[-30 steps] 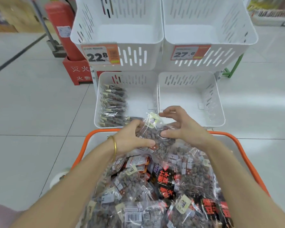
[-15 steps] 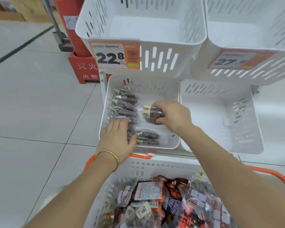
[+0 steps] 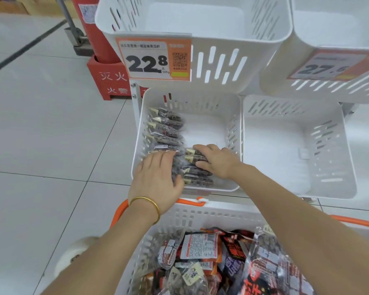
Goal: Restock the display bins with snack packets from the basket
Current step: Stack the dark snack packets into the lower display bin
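The lower left display bin (image 3: 137,145) is white and slotted, with a row of dark snack packets (image 3: 166,124) standing along its left side and a short stack (image 3: 197,177) at its front. My right hand (image 3: 218,161) grips one snack packet (image 3: 193,156) between thumb and fingers, on top of that front stack. My left hand (image 3: 156,177) lies flat with straight fingers on the packets at the bin's front left. Below my arms, the white basket (image 3: 192,213) with orange handles holds several more packets (image 3: 200,248).
The lower right bin (image 3: 296,145) holds nothing. Two upper bins (image 3: 192,20) (image 3: 339,22) overhang the lower ones, with price tags 22.8 (image 3: 153,60) and 27.6 (image 3: 326,67). A red fire extinguisher stand (image 3: 108,81) sits left of the rack on the tiled floor.
Both hands left the basket for the lower left bin. My right hand brought its packet down onto the front stack, and my left hand slid forward onto the packets.
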### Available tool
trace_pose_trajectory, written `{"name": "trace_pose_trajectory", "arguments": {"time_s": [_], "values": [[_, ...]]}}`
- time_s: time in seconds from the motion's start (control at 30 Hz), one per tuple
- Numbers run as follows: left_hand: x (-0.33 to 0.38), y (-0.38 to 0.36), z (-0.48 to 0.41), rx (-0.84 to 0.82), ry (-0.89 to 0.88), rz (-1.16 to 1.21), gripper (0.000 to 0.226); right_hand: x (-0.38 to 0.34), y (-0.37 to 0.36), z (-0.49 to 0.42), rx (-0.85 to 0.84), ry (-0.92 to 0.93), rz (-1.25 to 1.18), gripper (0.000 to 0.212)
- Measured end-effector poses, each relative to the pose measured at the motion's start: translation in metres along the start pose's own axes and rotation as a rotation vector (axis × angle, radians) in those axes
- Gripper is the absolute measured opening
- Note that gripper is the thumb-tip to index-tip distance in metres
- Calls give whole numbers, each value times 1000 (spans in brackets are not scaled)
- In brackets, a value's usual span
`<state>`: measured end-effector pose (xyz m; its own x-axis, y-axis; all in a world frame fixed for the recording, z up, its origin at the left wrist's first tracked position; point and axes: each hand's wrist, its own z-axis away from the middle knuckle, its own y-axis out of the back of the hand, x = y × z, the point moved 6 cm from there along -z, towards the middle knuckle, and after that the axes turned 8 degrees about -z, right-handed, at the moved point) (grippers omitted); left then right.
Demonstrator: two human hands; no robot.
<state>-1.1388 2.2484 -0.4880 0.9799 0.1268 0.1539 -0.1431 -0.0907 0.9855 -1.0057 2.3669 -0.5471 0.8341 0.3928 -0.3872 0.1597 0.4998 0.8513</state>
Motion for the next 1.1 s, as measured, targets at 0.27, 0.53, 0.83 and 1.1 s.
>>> {"name": "trace_pose_trajectory", "arguments": {"time_s": [0.27, 0.53, 0.83, 1.1], "values": [[1, 1, 0, 14, 0, -12, 55, 1, -15, -3, 112, 36, -89, 55], [1, 1, 1, 30, -3, -12, 54, -17, 3, 7, 204, 17, 170, 58], [0, 0, 1, 32, 4, -14, 51, -26, -1, 13, 30, -2, 4, 62], [-1, 2, 1, -22, 46, -102, 50, -12, 71, 179, 399, 111, -433, 44]]}}
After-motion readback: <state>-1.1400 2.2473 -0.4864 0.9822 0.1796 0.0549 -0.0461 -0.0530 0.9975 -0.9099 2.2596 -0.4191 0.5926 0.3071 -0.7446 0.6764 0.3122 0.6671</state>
